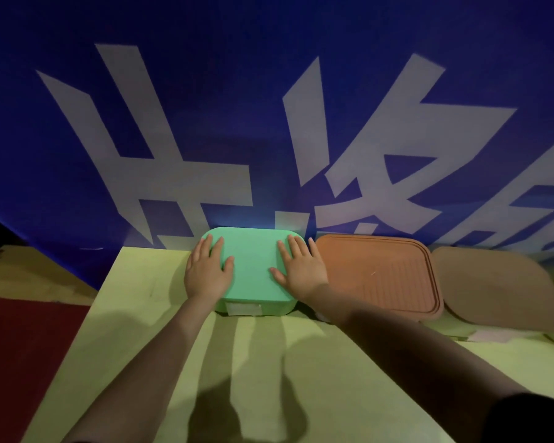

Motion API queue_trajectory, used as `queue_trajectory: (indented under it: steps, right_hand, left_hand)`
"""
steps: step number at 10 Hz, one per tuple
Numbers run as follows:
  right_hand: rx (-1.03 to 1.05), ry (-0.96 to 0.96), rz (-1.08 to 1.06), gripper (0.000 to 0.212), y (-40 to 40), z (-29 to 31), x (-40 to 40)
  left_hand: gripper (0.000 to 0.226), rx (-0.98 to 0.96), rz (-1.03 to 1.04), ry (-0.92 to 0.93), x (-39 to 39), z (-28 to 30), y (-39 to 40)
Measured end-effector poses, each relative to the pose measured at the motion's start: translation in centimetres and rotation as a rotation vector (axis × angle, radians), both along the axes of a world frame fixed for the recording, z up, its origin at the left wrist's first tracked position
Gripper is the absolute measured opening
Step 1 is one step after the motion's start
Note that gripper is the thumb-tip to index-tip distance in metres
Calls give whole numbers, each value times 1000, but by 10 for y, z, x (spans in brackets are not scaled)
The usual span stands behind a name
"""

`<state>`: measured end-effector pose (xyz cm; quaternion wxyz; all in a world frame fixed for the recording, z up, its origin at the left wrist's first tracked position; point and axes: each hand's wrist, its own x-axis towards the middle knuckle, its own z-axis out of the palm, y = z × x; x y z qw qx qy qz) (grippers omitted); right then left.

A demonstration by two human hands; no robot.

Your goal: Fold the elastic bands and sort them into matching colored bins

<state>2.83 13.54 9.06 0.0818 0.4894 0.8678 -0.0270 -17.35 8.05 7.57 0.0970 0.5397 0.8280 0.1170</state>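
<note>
Two flat hands press on the green bin's lid (253, 263), the left hand (207, 270) and right hand (301, 270) with fingers straight, likely to hold the green bin (253, 306) steady. It sits on the tabletop (141, 314), just beside the orange bin (381, 276). No elastic bands show.

A pale yellow-green flat tabletop (301, 362) fills the view from six o'clock to the centre, crossed by dark soft-edged shadows. Behind it, from nine to three o'clock, hangs a deep blue fabric banner with large white characters (269, 107). At eight o'clock lie a dark red floor mat (23, 353) and tan floor (36, 276). Lighting is dim.
</note>
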Motion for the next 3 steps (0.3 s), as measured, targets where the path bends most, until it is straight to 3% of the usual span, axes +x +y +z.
queue_trajectory:
  steps: [2,3]
  right_hand:
    - [-147,91,-7,69,3,12,6]
    - [-250,317,-62,61,2,28,16]
  left_hand:
    - [58,-113,-28,-93,-3,20,15]
    - [47,-20,5,-196,9,29,18]
